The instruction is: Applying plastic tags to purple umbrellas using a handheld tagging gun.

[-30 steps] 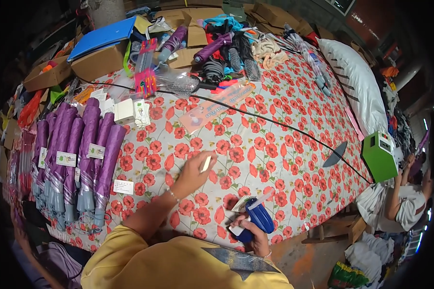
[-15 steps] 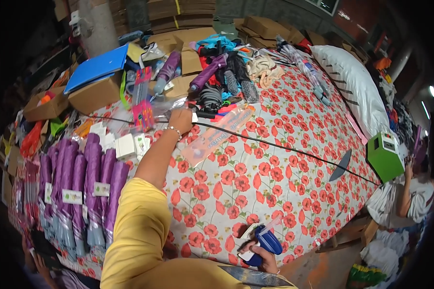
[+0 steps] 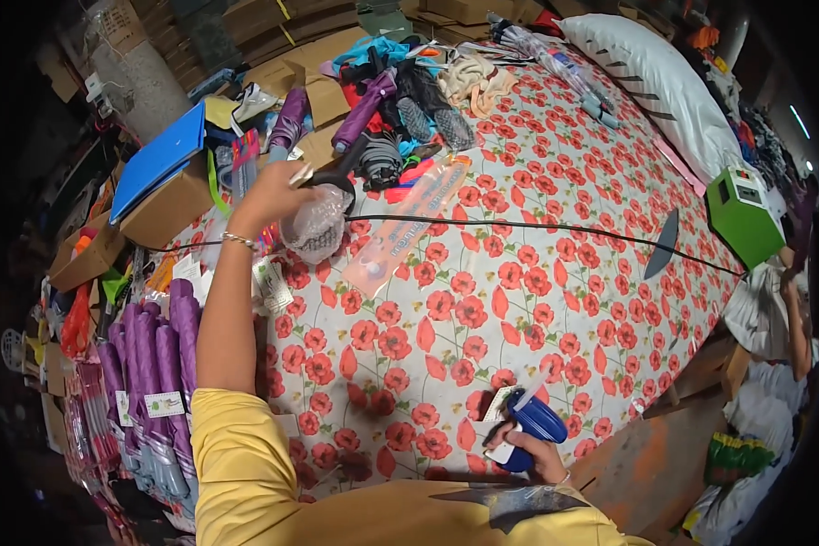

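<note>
My left hand (image 3: pixel 275 194) reaches to the far left of the table, its fingers closed on a dark folding umbrella (image 3: pixel 335 173). Clear plastic wraps a grey patterned bundle (image 3: pixel 315 232) just below that hand; whether it is part of the same umbrella is hard to tell. Near the front edge, my right hand (image 3: pixel 539 457) grips a blue tagging gun (image 3: pixel 539 419). White and cream tags (image 3: pixel 499 402) sit by the gun's left side. Purple folded umbrellas (image 3: pixel 159 355) with white tags stand in a bunch left of my left forearm.
A flowered cloth (image 3: pixel 519 300) covers the table. Across it runs a black cable (image 3: pixel 519 223) to a green box (image 3: pixel 744 218). Mixed umbrellas and cloths (image 3: pixel 400 100) pile at the back, beside a blue folder (image 3: pixel 159 164) on cartons. A white sack (image 3: pixel 651 86) lies far right; another person's arm (image 3: pixel 796 328) shows.
My left hand has moved left and up, lifting the dark umbrella with the plastic-wrapped bundle beneath. My right hand keeps hold of the tagging gun. The whole view has shifted.
</note>
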A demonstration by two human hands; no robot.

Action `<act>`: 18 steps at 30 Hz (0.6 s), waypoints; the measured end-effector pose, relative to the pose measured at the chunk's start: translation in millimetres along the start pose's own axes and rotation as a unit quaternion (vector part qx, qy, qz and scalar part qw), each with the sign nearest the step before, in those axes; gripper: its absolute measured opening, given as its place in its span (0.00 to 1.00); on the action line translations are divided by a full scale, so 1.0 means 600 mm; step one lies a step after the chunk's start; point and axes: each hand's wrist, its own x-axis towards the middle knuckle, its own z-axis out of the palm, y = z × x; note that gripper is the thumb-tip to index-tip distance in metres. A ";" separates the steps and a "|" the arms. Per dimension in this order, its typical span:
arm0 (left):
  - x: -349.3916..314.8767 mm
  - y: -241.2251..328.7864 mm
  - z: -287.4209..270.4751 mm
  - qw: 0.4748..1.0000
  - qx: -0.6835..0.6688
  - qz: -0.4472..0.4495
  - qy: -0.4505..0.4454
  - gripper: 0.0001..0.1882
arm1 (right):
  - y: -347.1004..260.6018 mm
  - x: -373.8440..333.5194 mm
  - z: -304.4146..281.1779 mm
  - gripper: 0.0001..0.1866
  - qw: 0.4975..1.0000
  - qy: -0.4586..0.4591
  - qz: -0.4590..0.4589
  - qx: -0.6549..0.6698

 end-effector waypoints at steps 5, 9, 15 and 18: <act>0.048 -0.043 -0.024 0.988 -0.061 -0.078 0.115 0.17 | -0.043 -0.010 0.044 0.08 0.999 0.044 0.019 0.008; 0.089 -0.061 -0.022 0.887 -0.018 -0.123 0.444 0.28 | -0.043 -0.017 0.050 0.07 0.999 0.033 0.020 0.003; -0.040 0.163 0.178 0.938 -0.240 -0.100 0.228 0.15 | -0.043 -0.022 0.034 0.07 1.000 0.025 -0.010 -0.009; -0.156 0.229 0.277 0.915 -0.392 -0.092 0.038 0.14 | -0.046 -0.017 0.023 0.16 0.999 -0.012 -0.043 -0.025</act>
